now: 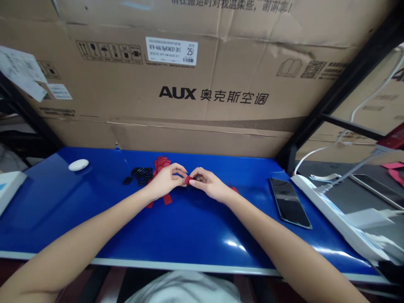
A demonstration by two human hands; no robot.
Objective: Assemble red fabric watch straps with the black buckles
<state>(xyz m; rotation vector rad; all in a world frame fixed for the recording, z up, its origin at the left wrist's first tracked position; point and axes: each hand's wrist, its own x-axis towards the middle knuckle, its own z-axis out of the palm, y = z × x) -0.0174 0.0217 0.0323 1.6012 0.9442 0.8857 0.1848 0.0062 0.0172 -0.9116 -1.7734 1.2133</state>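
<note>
Your left grip (pixel 166 182) and right grip (pixel 211 185) are both pinching the small red piece (pixel 188 179), well back from the bench's (pixel 189 235) front edge. Plenty of blue surface between, phone (pixel 289 203) off right.

Bare forearms (pixel 104 229), bare hands (pixel 210 184), pale grey garment (pixel 186 289) (softly blurred), darker folds

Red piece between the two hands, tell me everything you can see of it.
The red piece is small and looks like fabric, with a matte face. The left hand and right hand pinch it by the fingertips, above the blue table. Fingers cover part of it, so its full shape cannot be told.
</note>
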